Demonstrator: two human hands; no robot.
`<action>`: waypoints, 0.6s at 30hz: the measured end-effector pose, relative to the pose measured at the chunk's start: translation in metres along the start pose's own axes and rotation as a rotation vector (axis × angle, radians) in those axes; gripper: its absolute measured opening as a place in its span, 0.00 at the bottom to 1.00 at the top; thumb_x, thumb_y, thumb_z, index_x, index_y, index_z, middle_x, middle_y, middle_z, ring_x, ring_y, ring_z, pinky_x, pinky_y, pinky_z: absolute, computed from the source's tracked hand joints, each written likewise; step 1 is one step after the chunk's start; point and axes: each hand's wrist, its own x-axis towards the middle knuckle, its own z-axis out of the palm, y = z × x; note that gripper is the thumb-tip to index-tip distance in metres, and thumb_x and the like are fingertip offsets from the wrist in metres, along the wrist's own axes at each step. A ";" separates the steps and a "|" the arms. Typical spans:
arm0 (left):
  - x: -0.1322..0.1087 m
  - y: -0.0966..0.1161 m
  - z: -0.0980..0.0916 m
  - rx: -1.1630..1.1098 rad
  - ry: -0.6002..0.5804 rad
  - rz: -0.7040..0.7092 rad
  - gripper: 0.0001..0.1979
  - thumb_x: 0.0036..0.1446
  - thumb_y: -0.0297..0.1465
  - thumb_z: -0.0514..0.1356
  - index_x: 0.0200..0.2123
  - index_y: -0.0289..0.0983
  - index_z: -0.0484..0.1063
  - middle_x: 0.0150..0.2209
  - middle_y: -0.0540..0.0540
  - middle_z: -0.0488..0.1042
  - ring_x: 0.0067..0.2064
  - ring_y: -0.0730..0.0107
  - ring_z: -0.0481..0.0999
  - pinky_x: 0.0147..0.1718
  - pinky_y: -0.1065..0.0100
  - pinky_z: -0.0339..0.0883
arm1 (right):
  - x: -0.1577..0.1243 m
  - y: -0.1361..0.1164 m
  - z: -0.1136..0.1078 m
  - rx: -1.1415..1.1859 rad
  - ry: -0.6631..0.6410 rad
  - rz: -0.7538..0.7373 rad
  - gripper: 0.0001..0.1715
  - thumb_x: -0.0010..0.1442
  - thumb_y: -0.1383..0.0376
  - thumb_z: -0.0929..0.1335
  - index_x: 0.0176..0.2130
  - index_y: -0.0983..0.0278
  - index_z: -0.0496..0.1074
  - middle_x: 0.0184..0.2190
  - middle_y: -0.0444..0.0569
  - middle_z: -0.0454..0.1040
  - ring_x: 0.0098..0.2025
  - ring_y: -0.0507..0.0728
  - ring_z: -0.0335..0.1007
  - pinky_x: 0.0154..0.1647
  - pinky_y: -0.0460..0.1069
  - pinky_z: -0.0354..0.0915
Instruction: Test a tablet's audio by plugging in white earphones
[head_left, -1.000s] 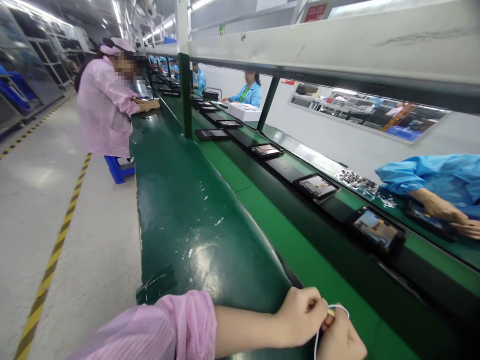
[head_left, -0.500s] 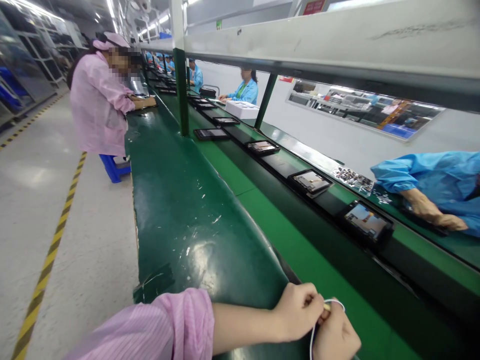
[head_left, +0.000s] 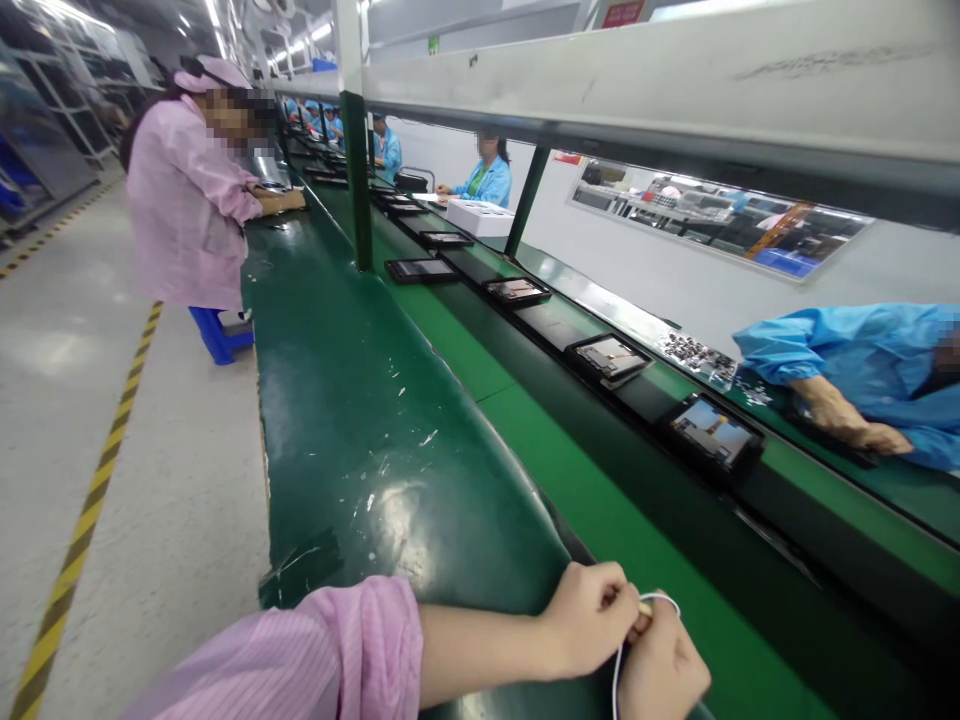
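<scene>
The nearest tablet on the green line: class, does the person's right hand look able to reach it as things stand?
Probably yes, once freed: the right hand and left hand are pinching a white cord. Only the green belt and a dark rail lie before the tablet.

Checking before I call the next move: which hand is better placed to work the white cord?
Probably the right hand: the white cord arches over it and runs down its near side, while the left hand is closed in a fist beside the tan piece.
</scene>
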 end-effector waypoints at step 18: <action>0.002 -0.008 0.003 -0.030 -0.015 0.016 0.13 0.56 0.26 0.53 0.20 0.37 0.57 0.19 0.56 0.59 0.23 0.77 0.59 0.24 0.74 0.53 | 0.007 0.013 -0.002 0.043 -0.066 -0.043 0.23 0.43 0.48 0.69 0.17 0.64 0.65 0.16 0.45 0.64 0.22 0.55 0.61 0.19 0.46 0.60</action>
